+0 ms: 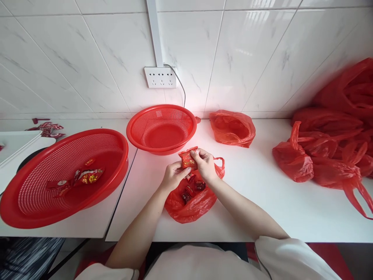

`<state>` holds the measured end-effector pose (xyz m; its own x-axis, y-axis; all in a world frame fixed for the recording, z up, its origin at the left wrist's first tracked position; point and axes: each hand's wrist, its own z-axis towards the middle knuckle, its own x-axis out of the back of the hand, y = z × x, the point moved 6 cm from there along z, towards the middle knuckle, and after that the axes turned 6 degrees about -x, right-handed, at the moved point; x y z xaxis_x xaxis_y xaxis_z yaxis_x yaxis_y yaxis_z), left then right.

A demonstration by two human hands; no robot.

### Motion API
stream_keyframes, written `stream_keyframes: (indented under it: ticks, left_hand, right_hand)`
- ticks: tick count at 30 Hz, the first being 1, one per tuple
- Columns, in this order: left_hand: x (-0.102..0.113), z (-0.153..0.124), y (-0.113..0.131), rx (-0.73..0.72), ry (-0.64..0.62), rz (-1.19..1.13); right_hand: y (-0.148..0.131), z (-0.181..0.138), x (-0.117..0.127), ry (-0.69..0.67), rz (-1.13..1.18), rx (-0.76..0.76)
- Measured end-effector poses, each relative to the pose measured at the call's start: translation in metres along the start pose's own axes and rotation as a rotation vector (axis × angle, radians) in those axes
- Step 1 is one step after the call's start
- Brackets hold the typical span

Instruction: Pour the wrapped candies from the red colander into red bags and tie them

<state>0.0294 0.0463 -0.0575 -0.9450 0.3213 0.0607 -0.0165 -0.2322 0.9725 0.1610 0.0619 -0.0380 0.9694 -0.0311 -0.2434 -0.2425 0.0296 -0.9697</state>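
Observation:
Between my two hands is a small red wrapped packet (189,159) with gold lettering, held above an open red plastic bag (192,212). My left hand (175,175) pinches its lower left edge. On the upper right edge, my right hand (204,163) grips it with the thumb on top. Inside the bag lie several small dark red wrapped sweets (188,193). One bag handle (220,163) stands up beside my right wrist.
A red mesh basket (134,134) stands behind my hands. To the left, a larger red basket (116,142) contains several wrapped packets (90,176). An open red bag (233,128) lies near the wall. Tied red bags (294,161) are heaped at right. A socket panel (161,77) is on the wall.

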Motion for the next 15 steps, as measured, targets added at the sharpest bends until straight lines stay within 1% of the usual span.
stream_keyframes:
  ticks: [3, 5, 6, 8, 9, 11, 14, 15]
  left_hand:
    - [0.009, 0.002, 0.005, -0.039, 0.030, 0.108]
    - [0.014, 0.004, 0.007, -0.011, 0.032, 0.153]
    - [0.016, 0.004, 0.008, 0.010, 0.013, 0.150]
    - [0.018, 0.002, 0.012, 0.063, -0.044, 0.107]
    - [0.021, -0.001, 0.014, 0.094, -0.052, 0.085]
    - [0.034, -0.015, 0.017, 0.178, -0.002, 0.050]
    - [0.063, -0.056, 0.013, 0.322, 0.184, -0.041]
    - [0.072, -0.073, 0.010, 0.374, 0.244, -0.101]
  right_hand:
    - [-0.002, 0.001, -0.006, -0.088, -0.064, 0.010]
    - [-0.006, 0.004, -0.006, -0.115, -0.067, 0.030]
    - [-0.009, 0.006, -0.005, -0.117, -0.051, 0.041]
    - [-0.014, 0.010, 0.001, -0.146, -0.032, 0.049]
    - [-0.016, 0.012, 0.005, -0.181, -0.050, 0.043]
    - [-0.021, 0.014, 0.011, -0.309, -0.194, 0.018]
    - [-0.021, 0.009, 0.018, -0.554, -0.620, -0.007]
    - [-0.020, 0.007, 0.020, -0.583, -0.772, 0.000]
